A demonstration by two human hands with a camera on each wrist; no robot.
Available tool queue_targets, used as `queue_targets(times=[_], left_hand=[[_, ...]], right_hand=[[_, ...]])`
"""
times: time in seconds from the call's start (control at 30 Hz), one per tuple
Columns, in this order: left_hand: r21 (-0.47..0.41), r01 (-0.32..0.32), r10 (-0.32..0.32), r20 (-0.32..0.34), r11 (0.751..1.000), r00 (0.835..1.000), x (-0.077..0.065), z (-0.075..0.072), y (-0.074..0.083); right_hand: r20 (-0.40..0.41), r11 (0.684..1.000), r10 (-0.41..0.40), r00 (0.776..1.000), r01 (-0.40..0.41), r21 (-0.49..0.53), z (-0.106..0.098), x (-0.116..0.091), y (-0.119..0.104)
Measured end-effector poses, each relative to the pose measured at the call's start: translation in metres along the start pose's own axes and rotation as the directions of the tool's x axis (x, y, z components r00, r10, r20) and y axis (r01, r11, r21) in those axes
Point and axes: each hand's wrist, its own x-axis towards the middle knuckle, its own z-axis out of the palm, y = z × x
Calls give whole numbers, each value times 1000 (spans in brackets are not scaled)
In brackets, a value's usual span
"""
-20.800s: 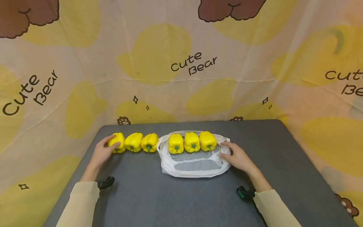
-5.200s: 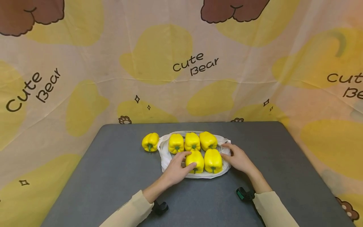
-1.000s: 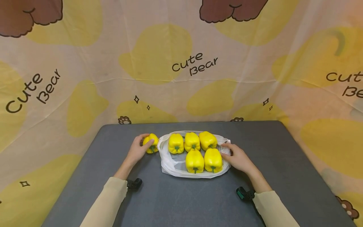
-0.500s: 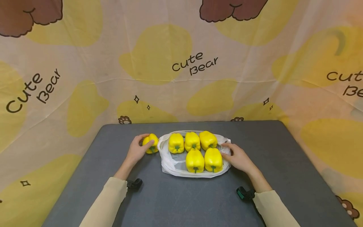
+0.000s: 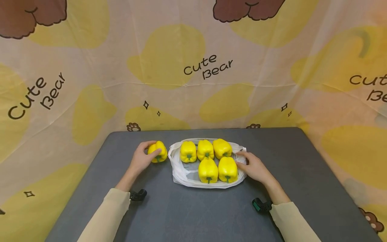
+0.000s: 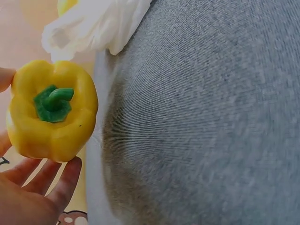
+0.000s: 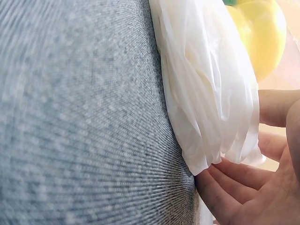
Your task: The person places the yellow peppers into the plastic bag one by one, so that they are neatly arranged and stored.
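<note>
My left hand [image 5: 141,158] grips a yellow bell pepper [image 5: 158,152] left of the white plastic bag [image 5: 181,178]. In the left wrist view this bell pepper [image 6: 52,110] has its green stem facing the camera, and it appears raised off the table. Three yellow peppers stand in a back row inside the opened bag, among them the middle one [image 5: 205,149]. Two more, a left one [image 5: 208,171] and a right one [image 5: 228,170], fill the front row's middle and right. At the bag's right rim, my right hand [image 5: 255,167] pinches the plastic between thumb and fingers.
A dark grey table [image 5: 193,215] carries everything. Behind it hangs a patterned cloth [image 5: 169,57] that reaches down to the table's back edge. Inside the bag, bare plastic shows at the front left. Each wrist wears a black strap-on device, such as the left one [image 5: 138,195].
Earlier, three peppers stood left of the bag; two are now in its front row. My left hand has taken the last one and shifted it slightly left. The right hand stays put.
</note>
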Motion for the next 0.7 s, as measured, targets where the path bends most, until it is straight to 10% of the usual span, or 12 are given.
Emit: queue_targets(times=[0.7], left_hand=[[27,-175,175,2,984,985,-6,-9,43]], right_hand=[[8,1000,8,1000,-8,-4,-2,0,-1]])
